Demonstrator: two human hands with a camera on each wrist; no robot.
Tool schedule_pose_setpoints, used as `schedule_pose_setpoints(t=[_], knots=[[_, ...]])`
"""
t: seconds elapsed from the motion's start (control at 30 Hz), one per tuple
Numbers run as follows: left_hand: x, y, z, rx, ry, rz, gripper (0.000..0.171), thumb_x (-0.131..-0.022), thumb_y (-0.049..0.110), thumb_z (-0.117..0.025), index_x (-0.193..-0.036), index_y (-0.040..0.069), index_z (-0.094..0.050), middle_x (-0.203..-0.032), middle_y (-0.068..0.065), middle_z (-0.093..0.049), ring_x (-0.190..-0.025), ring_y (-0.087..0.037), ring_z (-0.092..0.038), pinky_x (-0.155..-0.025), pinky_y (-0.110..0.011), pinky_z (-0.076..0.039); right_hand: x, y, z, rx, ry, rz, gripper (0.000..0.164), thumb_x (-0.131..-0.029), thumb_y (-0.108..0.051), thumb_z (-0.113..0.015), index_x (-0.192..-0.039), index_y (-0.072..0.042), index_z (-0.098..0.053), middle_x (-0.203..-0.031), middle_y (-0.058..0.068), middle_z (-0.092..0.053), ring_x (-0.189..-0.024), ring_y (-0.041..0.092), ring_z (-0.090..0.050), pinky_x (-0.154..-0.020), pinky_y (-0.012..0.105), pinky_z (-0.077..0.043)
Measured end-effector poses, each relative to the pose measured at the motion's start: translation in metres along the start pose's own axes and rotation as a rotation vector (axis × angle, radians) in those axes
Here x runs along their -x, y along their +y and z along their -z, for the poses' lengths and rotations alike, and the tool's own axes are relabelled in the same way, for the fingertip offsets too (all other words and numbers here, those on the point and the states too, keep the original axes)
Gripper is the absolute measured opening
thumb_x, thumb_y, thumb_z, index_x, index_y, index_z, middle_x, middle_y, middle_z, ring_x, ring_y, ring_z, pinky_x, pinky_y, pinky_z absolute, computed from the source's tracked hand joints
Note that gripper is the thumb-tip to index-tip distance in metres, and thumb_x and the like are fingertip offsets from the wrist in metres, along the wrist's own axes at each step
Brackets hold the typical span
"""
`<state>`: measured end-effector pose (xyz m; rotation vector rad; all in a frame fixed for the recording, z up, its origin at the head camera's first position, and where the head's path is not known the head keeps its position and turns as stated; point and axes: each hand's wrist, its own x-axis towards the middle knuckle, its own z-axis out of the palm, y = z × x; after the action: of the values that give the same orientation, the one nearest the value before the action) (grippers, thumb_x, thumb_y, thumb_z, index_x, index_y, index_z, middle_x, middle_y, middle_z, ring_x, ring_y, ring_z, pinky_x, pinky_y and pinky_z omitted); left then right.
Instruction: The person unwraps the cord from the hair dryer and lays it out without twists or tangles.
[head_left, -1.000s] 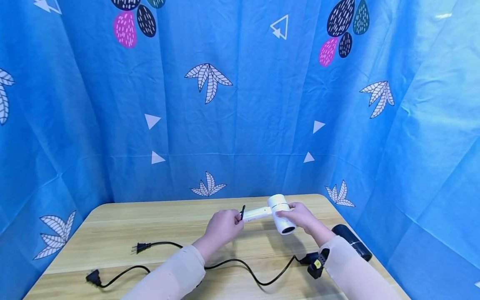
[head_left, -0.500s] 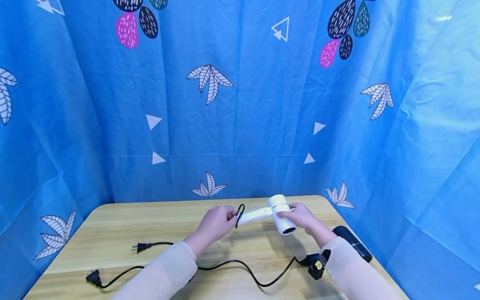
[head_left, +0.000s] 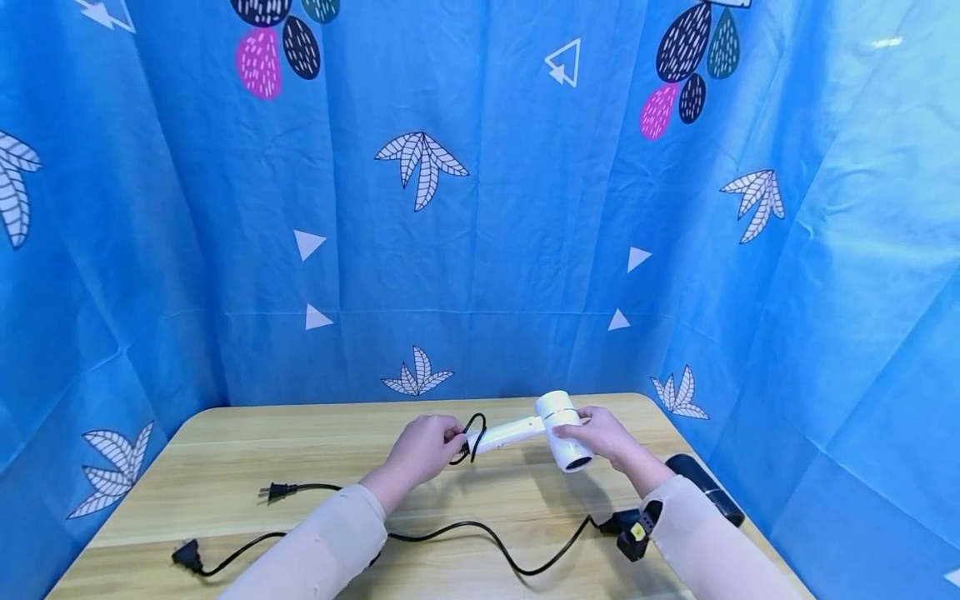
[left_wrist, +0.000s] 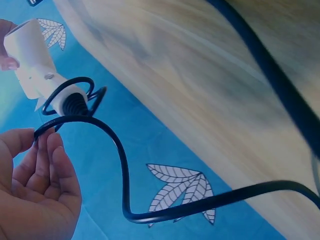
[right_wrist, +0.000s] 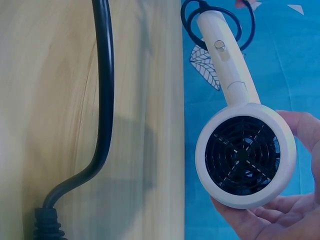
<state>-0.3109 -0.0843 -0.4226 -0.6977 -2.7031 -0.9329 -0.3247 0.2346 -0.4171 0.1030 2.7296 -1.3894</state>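
A white hair dryer [head_left: 558, 417] is held above the table, with its handle pointing left. My right hand [head_left: 600, 433] grips its barrel, thumb on the near side. In the right wrist view its round black grille [right_wrist: 242, 155] faces the camera. My left hand [head_left: 427, 446] pinches the dryer's black cord [left_wrist: 70, 119] between thumb and fingertips, just beyond the handle's end. Loose loops of cord [right_wrist: 237, 25] hang round that end. From the pinch, the cord bends down and runs on across the left wrist view.
On the wooden table [head_left: 247, 450] lie two black plugs, one farther back [head_left: 281, 492] and one nearer [head_left: 189, 556]. A black cord [head_left: 495, 537] snakes across the front. The black cylinder [head_left: 705, 487] at the right is partly behind my right sleeve. Blue curtain [head_left: 525, 208] surrounds the table.
My left hand has drawn leftward from the handle's end, still holding the cord. Cord loops that were mostly hidden now show beside the handle. The right hand and hair dryer have barely moved.
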Motion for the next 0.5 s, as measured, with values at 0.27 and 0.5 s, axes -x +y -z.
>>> schedule_pose_setpoints(t=[0.27,0.5], knots=[[0.001,-0.010,-0.002,0.005,0.005,0.036,0.010,-0.096,0.017,-0.067,-0.090,0.013,-0.075,-0.070,0.011,-0.060,-0.061,-0.008,-0.051,-0.063,-0.030,-0.046,0.000,0.002,0.002,-0.003,-0.003,0.017,0.069,-0.083,-0.034,-0.080,-0.130,0.009,-0.055,-0.103,0.015,-0.068,-0.086,0.024,-0.067,-0.074,0.040,-0.058],[0.003,-0.019,-0.004,-0.013,0.015,0.037,0.013,-0.096,0.016,-0.067,-0.085,0.014,-0.074,-0.069,0.010,-0.058,-0.060,-0.009,-0.049,-0.063,-0.030,-0.045,0.001,0.003,0.004,-0.012,-0.006,0.025,0.069,-0.083,-0.035,-0.080,-0.130,0.009,-0.054,-0.105,0.015,-0.067,-0.088,0.024,-0.067,-0.074,0.041,-0.058]])
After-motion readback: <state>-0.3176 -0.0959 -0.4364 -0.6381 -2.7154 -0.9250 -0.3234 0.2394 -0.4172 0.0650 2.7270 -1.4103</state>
